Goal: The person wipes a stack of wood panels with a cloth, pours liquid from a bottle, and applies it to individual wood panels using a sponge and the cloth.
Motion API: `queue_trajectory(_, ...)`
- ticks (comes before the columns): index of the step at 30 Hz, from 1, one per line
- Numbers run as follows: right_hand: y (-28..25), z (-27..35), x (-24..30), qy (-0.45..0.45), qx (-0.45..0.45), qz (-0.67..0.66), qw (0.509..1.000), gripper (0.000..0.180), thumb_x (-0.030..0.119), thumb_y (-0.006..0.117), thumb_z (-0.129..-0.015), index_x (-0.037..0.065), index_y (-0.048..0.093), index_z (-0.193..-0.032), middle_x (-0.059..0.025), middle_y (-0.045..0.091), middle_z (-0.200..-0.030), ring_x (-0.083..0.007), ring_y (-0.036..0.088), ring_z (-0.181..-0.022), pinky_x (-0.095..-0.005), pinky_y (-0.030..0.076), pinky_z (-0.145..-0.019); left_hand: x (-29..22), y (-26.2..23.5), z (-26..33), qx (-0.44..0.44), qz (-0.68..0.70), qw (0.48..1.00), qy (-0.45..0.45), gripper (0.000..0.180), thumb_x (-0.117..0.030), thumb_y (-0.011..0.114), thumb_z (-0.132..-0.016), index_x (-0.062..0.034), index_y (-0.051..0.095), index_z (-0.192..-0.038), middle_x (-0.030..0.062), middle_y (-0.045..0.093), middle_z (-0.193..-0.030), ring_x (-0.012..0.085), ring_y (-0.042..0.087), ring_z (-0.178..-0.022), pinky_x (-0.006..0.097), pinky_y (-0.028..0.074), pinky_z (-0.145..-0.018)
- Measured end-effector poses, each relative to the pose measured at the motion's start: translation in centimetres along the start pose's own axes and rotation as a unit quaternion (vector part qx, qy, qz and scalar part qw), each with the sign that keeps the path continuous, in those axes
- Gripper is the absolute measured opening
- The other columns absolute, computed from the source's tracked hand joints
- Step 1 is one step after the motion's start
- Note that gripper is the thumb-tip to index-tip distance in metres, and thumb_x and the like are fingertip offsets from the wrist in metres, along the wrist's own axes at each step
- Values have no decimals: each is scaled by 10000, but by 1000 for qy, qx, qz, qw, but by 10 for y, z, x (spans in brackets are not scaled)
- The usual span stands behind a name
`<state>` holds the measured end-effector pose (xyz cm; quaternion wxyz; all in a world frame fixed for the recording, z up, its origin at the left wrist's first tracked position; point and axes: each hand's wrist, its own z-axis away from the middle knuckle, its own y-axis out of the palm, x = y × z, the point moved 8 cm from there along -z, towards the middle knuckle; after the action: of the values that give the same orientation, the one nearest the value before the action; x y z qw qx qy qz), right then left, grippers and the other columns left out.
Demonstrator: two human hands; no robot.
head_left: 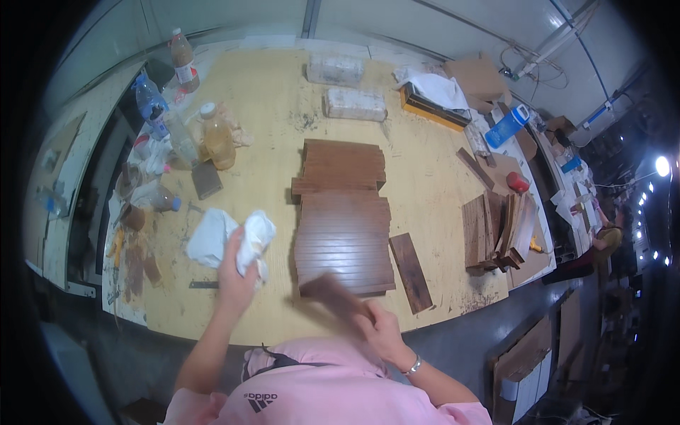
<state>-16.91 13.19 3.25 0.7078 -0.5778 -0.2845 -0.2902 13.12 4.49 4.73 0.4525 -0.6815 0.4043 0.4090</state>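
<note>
My left hand [237, 280] is closed on a bunched white cloth [256, 234], held over the left part of the table. Beside it lies a second white cloth [211, 239]. My right hand [384, 329] grips one end of a dark brown wooden board [333, 296], which is tilted and smeared by motion near the table's front edge. Just beyond it, a long row of brown wooden boards [343, 244] lies packed side by side and overlapping. A single loose board [410, 273] rests to the right of that row.
Bottles, one with amber liquid [218, 142], crowd the table's left side. A stack of boards [496, 230] stands at the right, near a red object [517, 182] and a blue bottle [507, 126]. Two pale blocks [355, 104] sit at the back. Another person [605, 237] is far right.
</note>
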Motion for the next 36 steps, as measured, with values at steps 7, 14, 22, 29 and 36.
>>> queue_trajectory(7,15,-33,30,32,10,-243,969,247,86,603,-922,-57,627,-1122,-84,684,-948,-124,606,-861,-271,487,-781,-84,62,14,177,-14,957,231,272,-19,638,-777,-63,696,-1040,155,664,-1097,339,635,-955,441,503,-879)
queue_trajectory(14,15,-50,44,56,10,-328,943,202,104,611,-924,-71,628,-1022,-104,673,-867,-136,583,-831,-311,486,-795,-114,40,-35,83,-76,911,397,376,32,603,-721,-89,714,-1059,122,679,-1093,338,646,-971,452,504,-878)
queue_trajectory(22,19,-62,53,23,36,-278,960,116,58,644,-905,-19,658,-992,44,601,-855,-34,507,-787,-204,415,-701,-34,7,-84,6,-303,923,238,355,-63,632,-816,-72,697,-1166,142,646,-1215,350,493,-1219,413,422,-998)
queue_trajectory(29,39,-70,63,17,73,-270,960,49,25,641,-898,9,646,-945,47,599,-859,-34,508,-780,-202,410,-696,43,-35,-18,98,58,988,-102,207,-77,658,-927,34,707,-1095,103,748,-946,122,689,-831,278,544,-758)
queue_trajectory(36,54,-74,84,-6,81,-323,943,118,16,670,-878,-35,654,-984,-2,639,-882,-68,543,-830,-226,442,-747,119,-249,17,-220,-224,942,-117,83,-50,677,-868,-27,716,-937,137,695,-807,230,681,-697,337,509,-628)
